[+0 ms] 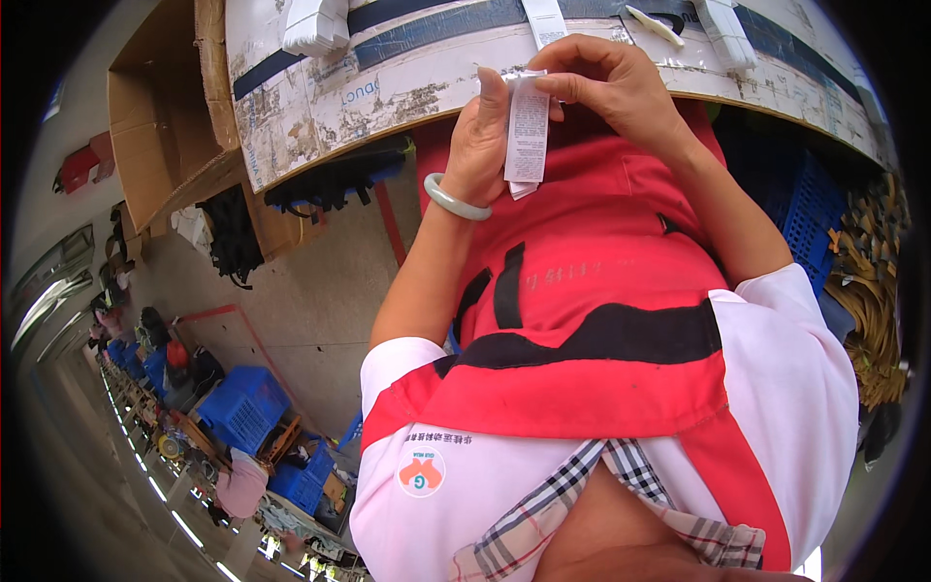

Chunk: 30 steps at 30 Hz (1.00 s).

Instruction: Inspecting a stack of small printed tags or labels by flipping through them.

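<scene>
The right hand [621, 92] pinches the top end of a bundle of white printed labels [527, 131] between thumb and forefinger. The left hand [477, 150] is beside and behind the bundle, thumb raised along its edge; its fingers are mostly hidden, so I cannot tell how firmly they grip. The bundle hangs just in front of the table's [325, 121] near edge, above the red apron [601, 213].

The work looks partway through: this bundle is in hand and not yet put down. On the table lie a white stack [316, 27] at left, another stack [722, 34] at right and a loose strip [545, 19] between; whether these are finished or waiting is unclear.
</scene>
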Motion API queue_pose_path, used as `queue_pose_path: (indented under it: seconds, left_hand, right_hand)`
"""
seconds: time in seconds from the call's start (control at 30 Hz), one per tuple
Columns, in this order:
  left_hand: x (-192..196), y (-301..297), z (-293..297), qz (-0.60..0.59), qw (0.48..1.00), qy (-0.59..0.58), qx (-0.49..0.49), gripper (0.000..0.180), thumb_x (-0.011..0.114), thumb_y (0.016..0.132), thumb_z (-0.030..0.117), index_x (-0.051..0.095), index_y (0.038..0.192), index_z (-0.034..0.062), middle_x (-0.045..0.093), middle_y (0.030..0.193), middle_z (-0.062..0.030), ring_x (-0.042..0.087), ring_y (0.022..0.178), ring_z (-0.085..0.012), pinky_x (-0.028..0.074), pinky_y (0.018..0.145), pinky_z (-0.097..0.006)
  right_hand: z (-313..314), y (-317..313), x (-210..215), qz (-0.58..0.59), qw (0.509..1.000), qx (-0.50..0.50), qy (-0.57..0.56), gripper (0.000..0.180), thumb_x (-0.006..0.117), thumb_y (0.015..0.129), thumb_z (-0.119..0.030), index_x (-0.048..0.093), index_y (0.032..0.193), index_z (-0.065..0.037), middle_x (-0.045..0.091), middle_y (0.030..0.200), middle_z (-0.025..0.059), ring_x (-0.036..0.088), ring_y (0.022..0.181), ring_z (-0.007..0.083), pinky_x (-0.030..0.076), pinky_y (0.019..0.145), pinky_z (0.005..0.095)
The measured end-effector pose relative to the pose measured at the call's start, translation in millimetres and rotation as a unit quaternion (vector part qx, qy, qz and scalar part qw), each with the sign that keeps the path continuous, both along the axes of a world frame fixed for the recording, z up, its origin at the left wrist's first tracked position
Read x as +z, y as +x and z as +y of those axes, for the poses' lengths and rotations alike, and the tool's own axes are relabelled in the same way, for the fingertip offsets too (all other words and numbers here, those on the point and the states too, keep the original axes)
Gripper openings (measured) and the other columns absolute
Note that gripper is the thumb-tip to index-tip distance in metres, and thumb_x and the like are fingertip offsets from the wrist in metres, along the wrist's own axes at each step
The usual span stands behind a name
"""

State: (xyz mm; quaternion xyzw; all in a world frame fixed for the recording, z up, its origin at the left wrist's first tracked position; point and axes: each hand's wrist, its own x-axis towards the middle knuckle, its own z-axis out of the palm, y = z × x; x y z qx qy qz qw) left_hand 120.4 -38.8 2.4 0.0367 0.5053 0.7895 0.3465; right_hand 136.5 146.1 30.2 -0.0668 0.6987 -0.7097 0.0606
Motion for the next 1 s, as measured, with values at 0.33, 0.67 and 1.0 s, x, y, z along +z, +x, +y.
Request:
queue_pose_path:
  seconds: [0.33, 0.67, 1.0]
  left_hand:
    - [-4, -1, 0, -0.021, 0.998, 0.047, -0.048, 0.083, 0.038, 0.085, 0.074, 0.061, 0.101, -0.004, 0.064, 0.086, -0.0104, 0.067, 0.075, -0.0169, 0.058, 0.065, -0.029]
    - [-9, 3, -1, -0.033, 0.997, 0.061, -0.046, 0.021, 0.066, 0.093, 0.021, 0.057, 0.096, 0.0022, 0.053, 0.077, -0.0029, 0.047, 0.06, -0.0091, 0.039, 0.05, -0.023]
    - [-4, 5, -5, -0.064, 0.995, 0.044, -0.065, 0.015, 0.059, 0.096, 0.017, 0.057, 0.093, 0.0023, 0.051, 0.072, -0.0015, 0.044, 0.056, -0.0083, 0.036, 0.049, -0.022]
  right_hand:
    - [-1, 3, -1, -0.012, 0.998, 0.0, 0.059, 0.015, 0.067, 0.09, -0.012, 0.067, 0.097, 0.001, 0.062, 0.074, 0.0019, 0.058, 0.066, 0.0069, 0.05, 0.064, 0.0222]
    - [-3, 7, -9, 0.061, 0.99, -0.019, 0.129, 0.014, 0.067, 0.089, -0.012, 0.067, 0.097, -0.001, 0.065, 0.084, 0.0024, 0.059, 0.077, 0.0084, 0.05, 0.073, 0.0231]
    - [6, 2, 7, 0.131, 0.966, 0.014, 0.223, 0.027, 0.071, 0.086, -0.023, 0.069, 0.106, -0.006, 0.065, 0.091, 0.003, 0.058, 0.087, 0.0127, 0.048, 0.077, 0.0273]
